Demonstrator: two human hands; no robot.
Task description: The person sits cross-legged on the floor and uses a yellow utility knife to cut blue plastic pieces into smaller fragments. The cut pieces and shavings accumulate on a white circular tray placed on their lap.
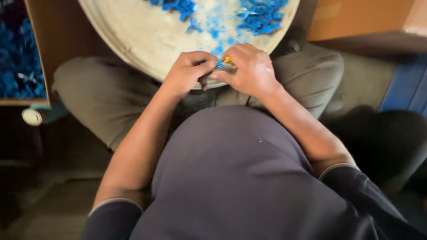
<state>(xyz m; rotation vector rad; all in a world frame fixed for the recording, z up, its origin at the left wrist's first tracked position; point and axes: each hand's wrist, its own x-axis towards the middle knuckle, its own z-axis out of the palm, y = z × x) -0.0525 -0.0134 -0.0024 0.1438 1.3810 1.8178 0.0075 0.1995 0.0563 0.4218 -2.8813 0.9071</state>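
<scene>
You sit cross-legged with a wide, pale round tray (147,40) resting across your lap, its near rim tipped toward your belly; it is the biggest thing in front of you. To your left an open cardboard box (31,53) holds a deep heap of blue bits, and to your right stands another brown box (356,20) beside a blue surface (407,84). On the far part of the tray lies a scatter of small blue plastic pieces (260,15), thickest toward the right, with blue dust spread between the clumps. Both your hands meet at the tray's near edge. Your left hand (187,71) is curled nearly closed, thumb and forefinger pinched on a tiny blue piece (219,64). Your right hand (251,71) is curled just as tightly, fingertips closed on a small yellow part (227,59) that touches the blue one; how the two join is too small to tell. These pieces look very light, stiff and smooth, so they will likely slip or flick away under a loose pinch. Hold each one by its edges with the fingertips, close to where they meet, and keep them low over the tray so a dropped one lands inside the rim.
</scene>
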